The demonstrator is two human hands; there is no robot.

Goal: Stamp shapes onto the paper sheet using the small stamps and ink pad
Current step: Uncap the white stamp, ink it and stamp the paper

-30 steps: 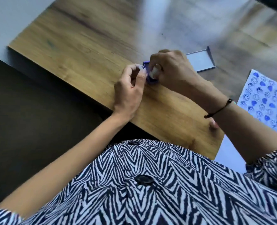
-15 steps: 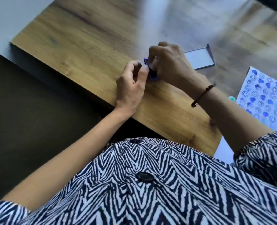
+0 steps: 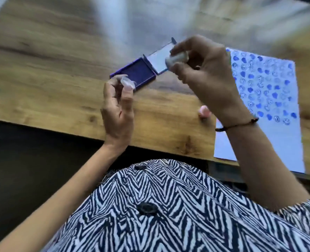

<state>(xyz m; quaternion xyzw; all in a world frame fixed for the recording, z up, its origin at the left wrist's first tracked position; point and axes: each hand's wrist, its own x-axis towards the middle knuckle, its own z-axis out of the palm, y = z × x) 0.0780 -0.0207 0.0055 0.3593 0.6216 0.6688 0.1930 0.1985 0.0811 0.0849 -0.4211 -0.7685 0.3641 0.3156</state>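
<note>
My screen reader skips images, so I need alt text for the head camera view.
The person's right hand pinches a small pale stamp above an open blue ink pad, while the left hand holds a small clear cap. A paper sheet covered in blue stamped shapes lies at the right on the wooden table.

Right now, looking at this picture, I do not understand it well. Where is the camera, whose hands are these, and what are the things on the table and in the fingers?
There is no machine here. A person wears a camera on the head, so it looks down over their striped shirt at their own two hands.

On the wooden table lies an open ink pad with dark blue ink, its lid folded back. To the right is the paper sheet, already partly covered with blue stamped shapes. A small pink object, perhaps another stamp, lies near the right wrist.

The left hand pinches a small clear cap. The right hand holds a small pale stamp above the lid. The picture is blurred, so finer details cannot be told.
</note>
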